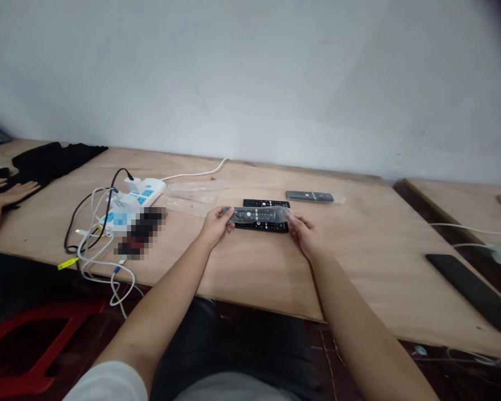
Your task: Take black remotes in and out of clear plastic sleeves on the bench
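Between my two hands is a dark remote control [256, 215] inside a clear plastic sleeve, held level just above the table. My left hand [216, 227] pinches its left end, thumb on top. At the right end, my right hand [304, 233] pinches the loose end of the sleeve. Behind and partly hidden by it lie black remote controls [262, 204] without a visible sleeve, their button rows showing above and below. Farther back to the right rests another remote control [309, 196] in a clear sleeve.
Flat clear plastic sleeves [194, 195] lie left of the remotes. A white power strip [148, 192] with tangled cables stands farther left, beside a pixelated dark patch. Black cloth [58, 159] and another person's hand [19, 193] are at far left. A black slab [471, 287] lies right.
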`<move>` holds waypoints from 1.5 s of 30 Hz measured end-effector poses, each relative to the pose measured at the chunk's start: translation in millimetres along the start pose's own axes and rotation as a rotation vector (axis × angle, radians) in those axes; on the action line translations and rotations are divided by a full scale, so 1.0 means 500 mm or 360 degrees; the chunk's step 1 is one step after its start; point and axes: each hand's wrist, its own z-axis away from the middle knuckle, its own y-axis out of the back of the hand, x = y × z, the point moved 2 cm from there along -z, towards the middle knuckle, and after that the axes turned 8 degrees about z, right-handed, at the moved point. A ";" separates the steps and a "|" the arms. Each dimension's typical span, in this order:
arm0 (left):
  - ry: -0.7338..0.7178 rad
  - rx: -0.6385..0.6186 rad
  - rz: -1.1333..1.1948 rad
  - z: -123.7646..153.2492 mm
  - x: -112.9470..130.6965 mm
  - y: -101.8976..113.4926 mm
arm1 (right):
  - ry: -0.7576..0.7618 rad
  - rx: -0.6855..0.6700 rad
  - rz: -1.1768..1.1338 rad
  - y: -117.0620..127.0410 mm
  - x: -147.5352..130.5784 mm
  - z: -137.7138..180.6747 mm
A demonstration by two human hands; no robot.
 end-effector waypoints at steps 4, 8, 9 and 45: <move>0.0020 -0.0033 0.0004 0.002 0.005 0.000 | 0.0013 -0.0091 0.0142 0.002 0.003 -0.003; 0.0052 -0.0069 0.0045 0.005 0.009 -0.001 | 0.0024 -0.0208 0.0193 0.003 0.004 -0.002; 0.0061 -0.0065 0.0053 0.005 0.009 -0.001 | 0.0021 -0.0240 0.0198 0.003 0.004 -0.001; 0.0000 0.0048 0.0113 0.003 0.012 0.004 | 0.0029 0.0256 -0.0262 0.018 0.006 -0.028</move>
